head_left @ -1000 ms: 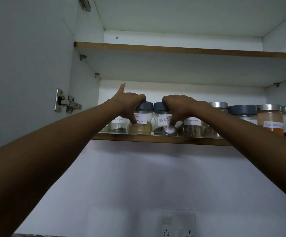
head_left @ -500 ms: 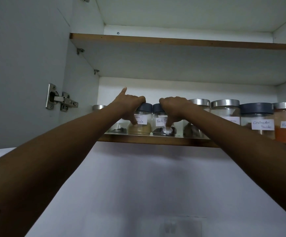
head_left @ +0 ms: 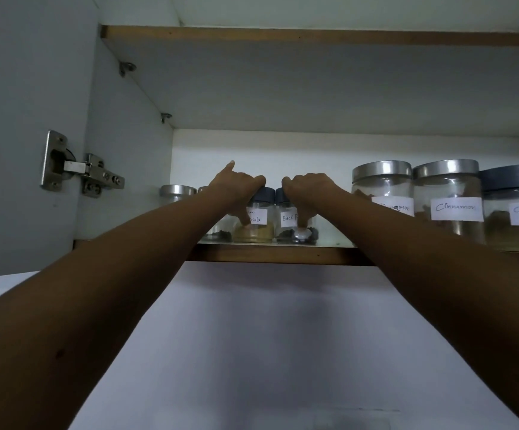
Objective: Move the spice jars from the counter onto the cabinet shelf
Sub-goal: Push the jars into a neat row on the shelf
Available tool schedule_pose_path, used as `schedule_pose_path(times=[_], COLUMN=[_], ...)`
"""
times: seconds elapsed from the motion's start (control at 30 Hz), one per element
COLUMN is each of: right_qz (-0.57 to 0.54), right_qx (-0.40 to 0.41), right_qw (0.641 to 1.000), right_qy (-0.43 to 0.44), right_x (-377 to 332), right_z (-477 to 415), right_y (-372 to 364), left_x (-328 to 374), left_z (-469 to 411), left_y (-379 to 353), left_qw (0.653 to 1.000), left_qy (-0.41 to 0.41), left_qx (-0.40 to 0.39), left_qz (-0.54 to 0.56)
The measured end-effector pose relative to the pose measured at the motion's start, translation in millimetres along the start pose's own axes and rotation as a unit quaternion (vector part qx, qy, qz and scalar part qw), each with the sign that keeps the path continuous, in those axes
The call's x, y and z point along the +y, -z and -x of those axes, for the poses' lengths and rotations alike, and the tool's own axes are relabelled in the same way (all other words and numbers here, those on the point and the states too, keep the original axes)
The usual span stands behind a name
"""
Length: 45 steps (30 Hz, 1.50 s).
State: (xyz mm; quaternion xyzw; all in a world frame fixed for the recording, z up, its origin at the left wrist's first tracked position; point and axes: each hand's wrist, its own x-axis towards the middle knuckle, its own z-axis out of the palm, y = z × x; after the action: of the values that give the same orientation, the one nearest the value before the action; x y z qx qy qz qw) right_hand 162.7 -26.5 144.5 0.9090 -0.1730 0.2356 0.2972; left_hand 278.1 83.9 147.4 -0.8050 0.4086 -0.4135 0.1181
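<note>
Two clear, dark-lidded, hand-labelled spice jars (head_left: 257, 232)

Two arms observed, both bare from the wrist back as far as seen. Left forearm (head_left: 112, 274) bears one small dark spot near the elbow. Left hand (head_left: 236, 187) and right hand (head_left: 310, 186) bare; one pale nail visible on a left fingertip (head_left: 230, 164).

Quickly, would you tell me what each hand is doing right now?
Left hand: grips the masala jar.
Right hand: grips the black pepper jar.
</note>
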Motion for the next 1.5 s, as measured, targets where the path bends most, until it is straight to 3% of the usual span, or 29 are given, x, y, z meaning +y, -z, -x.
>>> schedule_pose_path(times=[0.27,0.57,1.2,1.5], right_qz=[0.020,0.041,0.000,0.086], right_qx=[0.004,-0.017,-0.014,0.110], right_qw=[1.000,0.999,1.000,0.990], right_qy=[-0.019,0.003,-0.013,0.038], right_x=[-6,-6,-4,5], right_z=[-24,-39,-36,12], right_y=[-17,-17,-24,10], left_x=[-2,4,9,11], left_z=[-22,-33,-6,17], left_y=[-25,-21,-17,44], left_qw=[1.000,0.994,0.996,0.995], left_qy=[0.005,-0.006,0.037,-0.011], left_qx=[0.003,-0.001,0.002,-0.012], left_qz=[-0.013,-0.105,-0.087,-0.096])
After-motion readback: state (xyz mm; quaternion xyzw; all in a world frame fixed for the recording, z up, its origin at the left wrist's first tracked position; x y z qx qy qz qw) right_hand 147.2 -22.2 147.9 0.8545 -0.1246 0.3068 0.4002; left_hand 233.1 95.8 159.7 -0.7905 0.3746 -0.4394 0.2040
